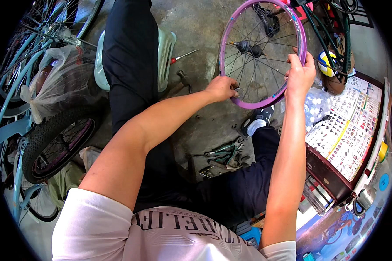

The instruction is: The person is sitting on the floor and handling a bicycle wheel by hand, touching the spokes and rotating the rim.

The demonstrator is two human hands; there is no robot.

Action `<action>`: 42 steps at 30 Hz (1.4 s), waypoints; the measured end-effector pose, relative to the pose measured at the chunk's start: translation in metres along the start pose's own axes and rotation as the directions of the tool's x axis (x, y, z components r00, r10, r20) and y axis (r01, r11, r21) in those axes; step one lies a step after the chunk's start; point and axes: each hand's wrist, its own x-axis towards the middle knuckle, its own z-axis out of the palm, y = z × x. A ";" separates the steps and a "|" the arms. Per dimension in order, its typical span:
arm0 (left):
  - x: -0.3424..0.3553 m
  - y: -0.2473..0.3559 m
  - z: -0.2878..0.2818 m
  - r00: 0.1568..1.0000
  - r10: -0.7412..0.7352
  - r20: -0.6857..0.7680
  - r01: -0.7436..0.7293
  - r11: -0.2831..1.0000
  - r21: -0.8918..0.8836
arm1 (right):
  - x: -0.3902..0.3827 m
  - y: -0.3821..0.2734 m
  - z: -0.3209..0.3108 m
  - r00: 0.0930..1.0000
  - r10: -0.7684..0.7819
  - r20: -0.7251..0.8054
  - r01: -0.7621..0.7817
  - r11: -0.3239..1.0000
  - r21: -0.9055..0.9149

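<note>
A purple bicycle wheel rim with dark spokes and a black hub is held up before me, without a tyre. My right hand is closed around its right side, thumb and fingers on the rim. At the lower left of the rim, my left hand has its fingers bent together by the spoke ends. A small round greyish piece shows at those fingertips; its exact kind cannot be made out. The left palm is turned away from view.
A red-handled screwdriver, a hammer and several pliers lie on the concrete floor. A pale green stool stands left. A knobbly tyre and bicycles are farther left. Right are bagged bottles and a printed board.
</note>
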 end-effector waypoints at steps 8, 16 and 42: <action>0.004 0.013 -0.007 0.999 -0.015 0.034 0.007 0.979 0.205 | -0.003 -0.005 0.000 0.999 0.046 0.013 -0.047 0.997 0.064; 0.011 -0.008 0.000 0.999 0.037 0.001 -0.037 0.993 0.115 | -0.002 -0.006 0.002 1.000 0.028 0.014 -0.028 0.999 0.028; 0.005 -0.018 0.006 0.977 0.192 -0.097 -0.170 0.966 0.195 | 0.002 -0.005 0.000 0.998 0.055 0.039 -0.060 0.991 0.120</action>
